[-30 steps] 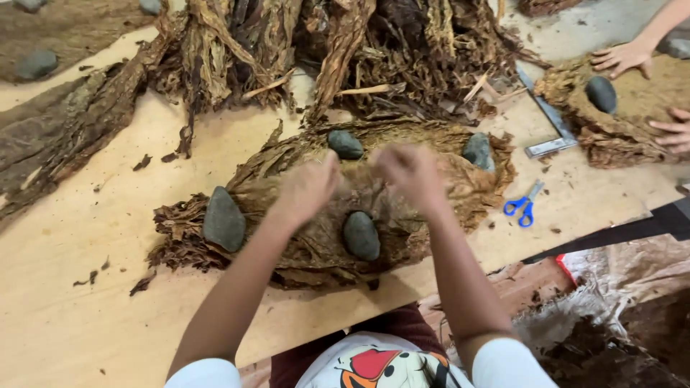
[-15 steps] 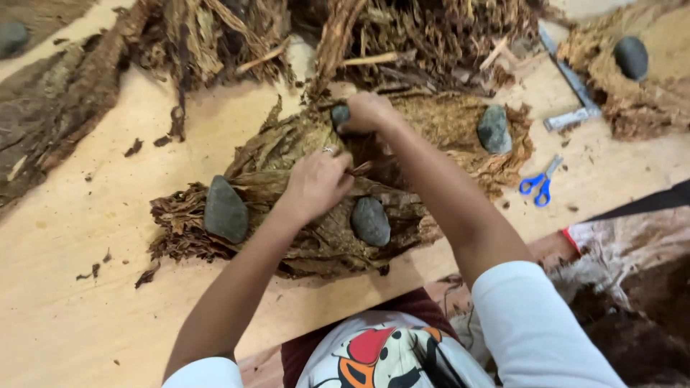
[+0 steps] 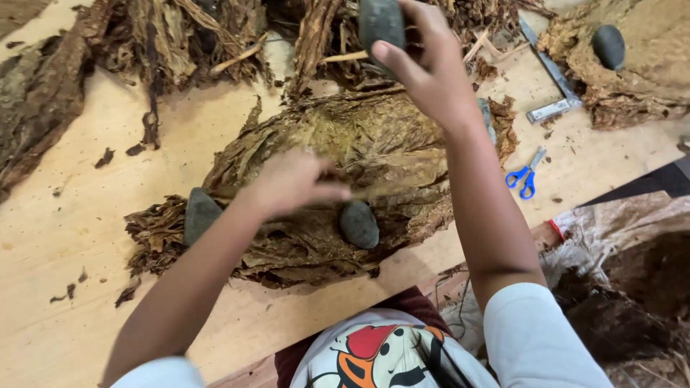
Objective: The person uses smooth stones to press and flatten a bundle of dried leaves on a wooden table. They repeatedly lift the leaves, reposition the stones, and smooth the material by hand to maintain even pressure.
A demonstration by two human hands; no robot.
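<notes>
Your right hand (image 3: 420, 68) is gripping a stone (image 3: 381, 25); your left hand (image 3: 291, 183), fingers curled, is pressing the leaves (image 3: 359, 154). Keep them flat.

- A pile of dry leaves (image 3: 345, 179) lies in the middle of the table (image 3: 65, 237).
- One stone (image 3: 200, 213) sits on the pile's left end, and another stone (image 3: 359, 224) sits on its near edge.
- The left hand (image 3: 291, 183) is over the pile, between these two stones.
- The right hand (image 3: 424, 68) holds a third stone (image 3: 381, 25) up above the far side of the pile.
- Scissors (image 3: 525, 172) lie on the table to the right of the pile.
- A metal ruler (image 3: 552, 72) lies behind the scissors.
- More leaves (image 3: 165, 43) are heaped behind the pile.
</notes>
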